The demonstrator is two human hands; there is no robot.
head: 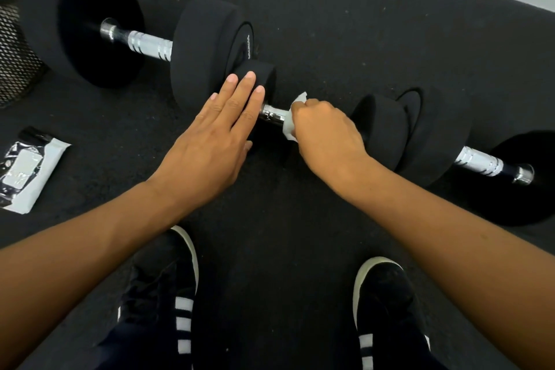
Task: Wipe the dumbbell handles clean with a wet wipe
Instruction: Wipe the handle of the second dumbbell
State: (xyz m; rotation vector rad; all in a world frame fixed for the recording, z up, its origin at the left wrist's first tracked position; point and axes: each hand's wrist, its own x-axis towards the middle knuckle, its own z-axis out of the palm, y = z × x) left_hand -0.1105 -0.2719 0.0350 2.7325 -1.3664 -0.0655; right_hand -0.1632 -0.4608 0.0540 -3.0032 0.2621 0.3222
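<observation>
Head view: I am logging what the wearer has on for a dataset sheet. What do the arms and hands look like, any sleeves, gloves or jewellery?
Both forearms are bare as far as the frame shows, with no sleeve edge in view. The left hand and right hand wear no gloves. No watch, bracelet or ring shows on either wrist or on the visible fingers. The left hand's fingernails are short and unpainted; the right hand's are hidden.

black rubber floor mat | mesh bin, perhaps metal, left edge | striped black shoes
</observation>
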